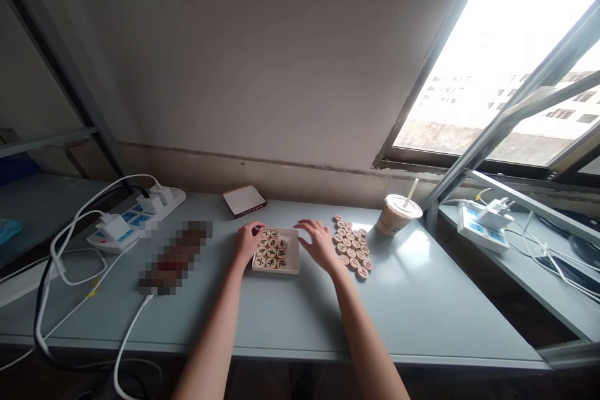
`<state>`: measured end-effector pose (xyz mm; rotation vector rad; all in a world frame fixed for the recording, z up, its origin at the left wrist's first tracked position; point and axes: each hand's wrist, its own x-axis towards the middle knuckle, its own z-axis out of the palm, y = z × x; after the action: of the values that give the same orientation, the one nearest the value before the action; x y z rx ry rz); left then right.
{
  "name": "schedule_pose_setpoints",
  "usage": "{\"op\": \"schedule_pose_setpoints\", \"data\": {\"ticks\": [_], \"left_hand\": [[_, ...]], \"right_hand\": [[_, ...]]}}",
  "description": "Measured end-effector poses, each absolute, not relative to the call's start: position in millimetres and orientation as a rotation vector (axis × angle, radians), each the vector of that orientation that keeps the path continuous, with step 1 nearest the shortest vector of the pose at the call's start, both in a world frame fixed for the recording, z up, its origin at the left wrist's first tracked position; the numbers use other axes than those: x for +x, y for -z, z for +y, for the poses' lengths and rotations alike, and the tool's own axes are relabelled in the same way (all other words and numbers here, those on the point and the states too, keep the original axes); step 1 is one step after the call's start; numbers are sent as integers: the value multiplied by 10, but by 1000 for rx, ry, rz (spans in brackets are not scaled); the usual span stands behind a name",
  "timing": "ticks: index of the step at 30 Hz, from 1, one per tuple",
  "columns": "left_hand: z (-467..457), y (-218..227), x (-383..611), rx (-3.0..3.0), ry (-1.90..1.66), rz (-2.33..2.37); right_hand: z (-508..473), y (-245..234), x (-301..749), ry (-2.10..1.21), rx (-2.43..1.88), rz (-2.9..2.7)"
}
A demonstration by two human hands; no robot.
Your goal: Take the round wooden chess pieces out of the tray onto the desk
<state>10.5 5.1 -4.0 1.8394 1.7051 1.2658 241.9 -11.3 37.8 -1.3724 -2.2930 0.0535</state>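
Note:
A shallow white box [292, 269] sits on the table, with several round Chinese chess pieces [272, 252] with dark characters filling its left and middle parts. Its right strip shows bare bottom. My left hand [246, 242] is curled against the box's far left corner, fingers and thumb closed around its edge. Over on the right, my right hand [320, 242] is open, fingers apart, with fingertips by the box's far right corner; whether they touch the rim I cannot tell. Beside that hand lie several Chinese chess pieces with red characters [352, 244], flat on the table.
A box lid [244, 200] lies near the wall. A lidded drink cup [398, 215] with a straw stands at the back right. On the left are a power strip [135, 219] with chargers and cables, and a blurred-out object [175, 259]. Another power strip [482, 228] is far right.

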Motion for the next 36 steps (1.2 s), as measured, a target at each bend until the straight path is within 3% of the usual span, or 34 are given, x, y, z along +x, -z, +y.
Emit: {"op": "schedule_pose_setpoints", "data": {"ticks": [5, 14, 19, 25, 31, 36], "left_hand": [[41, 19, 116, 1850, -1257, 1710], [59, 61, 86, 1888, -1251, 1707], [57, 60, 85, 1894, -1242, 1706], [39, 34, 93, 1890, -1247, 1705], [60, 64, 84, 1869, -1232, 1730], [68, 71, 81, 1878, -1215, 1729]], "right_hand": [[-181, -372, 2085, -117, -1231, -2503], [-160, -480, 2681, 38, -1505, -2175], [-128, -366, 2874, 87, -1733, -2154], [-29, -222, 2771, 113, -1686, -2262], [47, -139, 2886, 141, -1995, -2186], [-100, -323, 2649, 23, -1564, -2183]]}}
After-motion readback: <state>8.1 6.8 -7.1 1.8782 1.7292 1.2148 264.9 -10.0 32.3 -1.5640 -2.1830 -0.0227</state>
